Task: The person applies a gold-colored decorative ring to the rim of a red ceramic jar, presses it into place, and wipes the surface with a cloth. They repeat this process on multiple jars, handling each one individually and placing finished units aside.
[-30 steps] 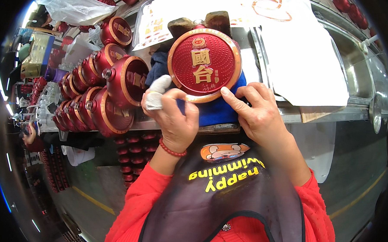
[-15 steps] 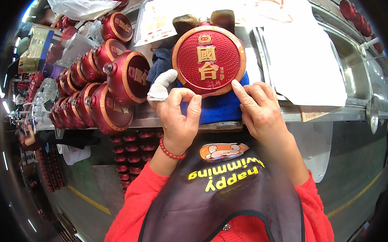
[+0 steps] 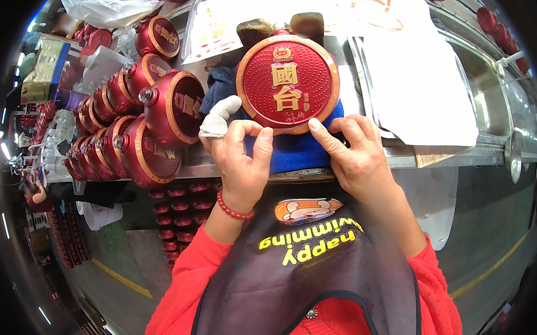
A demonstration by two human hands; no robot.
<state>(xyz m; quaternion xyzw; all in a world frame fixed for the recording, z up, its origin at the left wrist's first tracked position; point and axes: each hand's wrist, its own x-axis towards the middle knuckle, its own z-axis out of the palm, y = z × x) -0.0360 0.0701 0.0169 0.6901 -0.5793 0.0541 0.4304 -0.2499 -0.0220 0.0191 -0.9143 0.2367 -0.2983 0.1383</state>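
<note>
A round, flat-faced red bottle (image 3: 287,78) with a gold rim and raised gold characters lies face up before me. Beneath it is a blue cloth (image 3: 299,160), and its neck end rests between two dark padded blocks (image 3: 307,27). My left hand (image 3: 239,151) is at the lower left rim, thumb and forefinger pinched together; whatever lies between them is too small to name. White covers (image 3: 220,114) wrap some of its other fingers. My right hand (image 3: 353,150) presses its thumb on the lower rim, other fingers curled beside the bottle's edge.
Several similar red bottles (image 3: 175,106) lie stacked at the left. White sheets (image 3: 415,90) cover a tray at the right, beside a metal sink (image 3: 493,87). Printed gold-and-red sticker sheets (image 3: 217,27) lie at the back. Below the table's left part stand rows of red pieces (image 3: 182,211).
My right thumb has slid slightly left along the lower rim. My left hand has moved a little left, still pinched at the rim. The bottle stays in place.
</note>
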